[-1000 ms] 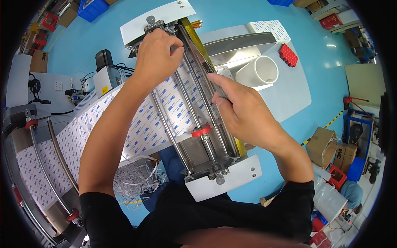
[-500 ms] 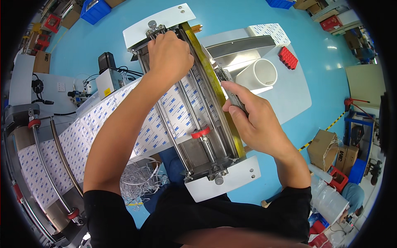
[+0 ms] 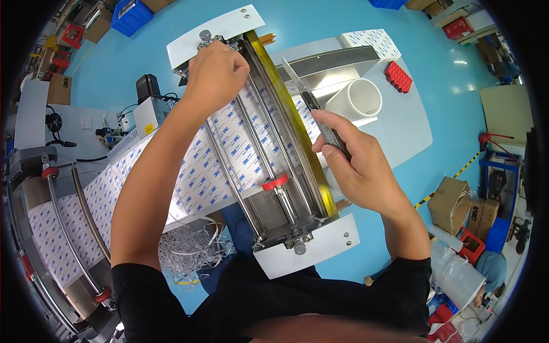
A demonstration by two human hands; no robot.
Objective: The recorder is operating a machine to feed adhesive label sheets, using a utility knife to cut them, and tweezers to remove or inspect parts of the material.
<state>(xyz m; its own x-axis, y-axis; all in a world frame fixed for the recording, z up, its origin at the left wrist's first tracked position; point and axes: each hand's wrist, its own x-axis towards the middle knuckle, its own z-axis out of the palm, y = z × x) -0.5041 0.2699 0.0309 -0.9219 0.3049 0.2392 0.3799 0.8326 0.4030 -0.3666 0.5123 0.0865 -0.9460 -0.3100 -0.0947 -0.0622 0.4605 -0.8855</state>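
Left hand (image 3: 214,74), fingers closed over the top of the rollers (image 3: 257,143) at 11 o'clock, should steady the printed sheet (image 3: 189,177). Right hand (image 3: 357,163) grips the knife (image 3: 311,103), blade toward 11 o'clock; advisable to draw it along the yellow bar (image 3: 291,120), clear of fingers.

Utility knife (image 3: 311,103), blade extended, tilted over the yellow roller (image 3: 297,128).

I stand in a factory workshop. Around the roller machine (image 3: 269,171) I see a blue painted floor (image 3: 320,23), cardboard boxes (image 3: 452,203) to its right, and plastic crates (image 3: 131,14) beyond it.
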